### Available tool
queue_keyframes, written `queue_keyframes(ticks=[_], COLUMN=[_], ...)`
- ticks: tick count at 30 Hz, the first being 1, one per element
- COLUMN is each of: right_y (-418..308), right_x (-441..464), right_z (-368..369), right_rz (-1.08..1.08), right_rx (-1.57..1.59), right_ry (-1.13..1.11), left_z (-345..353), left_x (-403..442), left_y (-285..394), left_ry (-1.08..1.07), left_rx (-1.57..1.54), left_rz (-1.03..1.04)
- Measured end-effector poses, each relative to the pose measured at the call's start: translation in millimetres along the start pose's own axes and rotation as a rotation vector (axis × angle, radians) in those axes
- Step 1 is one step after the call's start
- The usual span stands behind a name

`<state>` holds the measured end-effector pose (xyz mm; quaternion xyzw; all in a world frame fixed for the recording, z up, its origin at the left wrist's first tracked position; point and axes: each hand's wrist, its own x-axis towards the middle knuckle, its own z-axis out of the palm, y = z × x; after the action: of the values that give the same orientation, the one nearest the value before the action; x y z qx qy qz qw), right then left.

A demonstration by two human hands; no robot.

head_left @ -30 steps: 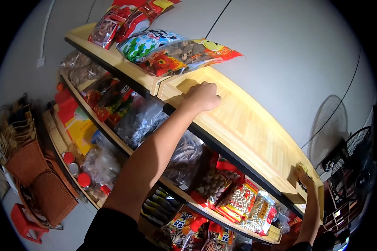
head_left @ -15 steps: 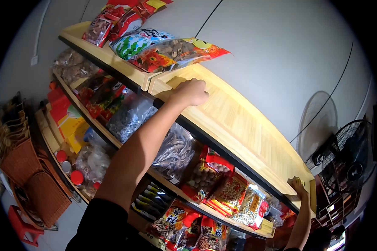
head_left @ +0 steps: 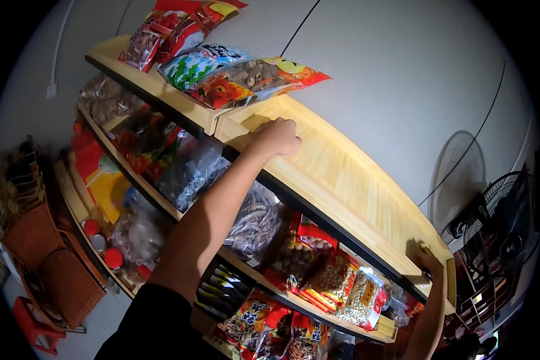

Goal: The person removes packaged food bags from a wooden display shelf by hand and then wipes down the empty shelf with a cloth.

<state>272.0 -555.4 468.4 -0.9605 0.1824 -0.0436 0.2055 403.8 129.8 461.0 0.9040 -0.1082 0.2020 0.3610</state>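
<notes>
My left hand (head_left: 277, 138) is closed in a fist over the left end of a pale wooden tray (head_left: 348, 180) on the top shelf; whatever its fingers may hold is hidden. At the tray's far right end, my right hand (head_left: 427, 262) has its fingers closed around a small yellowish thing, mostly covered and too small to name. A clear-fronted bag of dried brown food (head_left: 261, 75) lies just beyond the tray's left end, overlapping a blue and green bag (head_left: 192, 67).
Red snack bags (head_left: 144, 45) stand at the upper left. Lower shelves hold a bag of dried fish (head_left: 255, 219), nut bags (head_left: 363, 297) and red-lidded jars (head_left: 113, 258). Wicker chairs (head_left: 72, 282) and a red stool (head_left: 33, 324) are at left, a black fan (head_left: 507, 225) at right.
The whole view has shifted, so the shelves sit slightly further left than a second ago. My left hand stays over the tray's left end, and my right hand stays at its right end, slightly turned.
</notes>
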Motion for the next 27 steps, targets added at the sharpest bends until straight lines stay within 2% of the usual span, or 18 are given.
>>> queue_keyframes(ticks=[1, 3, 4, 5, 8, 10, 14, 16, 18, 20, 22, 23, 25, 27], right_y=[-74.8, -133.7, -158.8, -164.1, -264.7, -316.0, -384.5, -384.3, -377.9, -368.2, -346.3, -337.2, -286.2, -238.5], right_x=[-43.8, -60.3, -59.8, -37.8, -78.2, -100.1, -149.0, -148.9, -140.1, -144.6, -151.2, -153.8, -129.3, -120.4], right_z=[12.7, 34.3, 42.5, 54.7, 87.8, 109.4, 125.2, 126.0, 132.6, 126.9, 119.4, 110.5, 98.7, 81.9], right_rz=[-0.053, -0.217, -0.225, -0.305, -0.484, -0.6, -0.533, -0.472, -0.551, -0.495, -0.478, -0.425, -0.448, -0.441], right_rx=[0.035, 0.115, -0.021, -0.024, -0.178, -0.137, -0.134, -0.173, -0.111, -0.102, -0.117, -0.137, -0.161, -0.172], right_ry=[-0.084, -0.198, -0.208, -0.227, -0.232, -0.304, -0.271, -0.286, -0.232, -0.259, -0.113, -0.139, -0.08, -0.033], left_z=[-2.0, -7.9, -9.0, -11.9, -11.7, -12.1, -15.4, -13.1, -13.1, -15.9, -18.2, -18.2, -14.5, -7.7], left_x=[0.4, -7.0, -8.6, -7.6, -0.2, 0.3, -2.4, -2.6, -1.3, -1.4, -2.4, -2.6, -1.7, 1.9], left_y=[0.7, 5.6, 6.5, 6.9, 1.6, -0.7, 2.5, 1.9, -0.5, 2.0, 4.8, 5.3, 1.9, -4.5], left_ry=[-0.029, -0.053, -0.061, -0.108, -0.133, -0.124, -0.163, -0.163, -0.146, -0.188, -0.23, -0.221, -0.219, -0.113], left_rx=[0.017, 0.044, 0.042, 0.069, 0.108, 0.122, 0.136, 0.138, 0.141, 0.157, 0.175, 0.174, 0.174, 0.152], left_rz=[-0.023, -0.07, -0.068, -0.084, -0.07, -0.043, -0.018, 0.002, 0.017, 0.0, -0.016, -0.014, -0.019, 0.051])
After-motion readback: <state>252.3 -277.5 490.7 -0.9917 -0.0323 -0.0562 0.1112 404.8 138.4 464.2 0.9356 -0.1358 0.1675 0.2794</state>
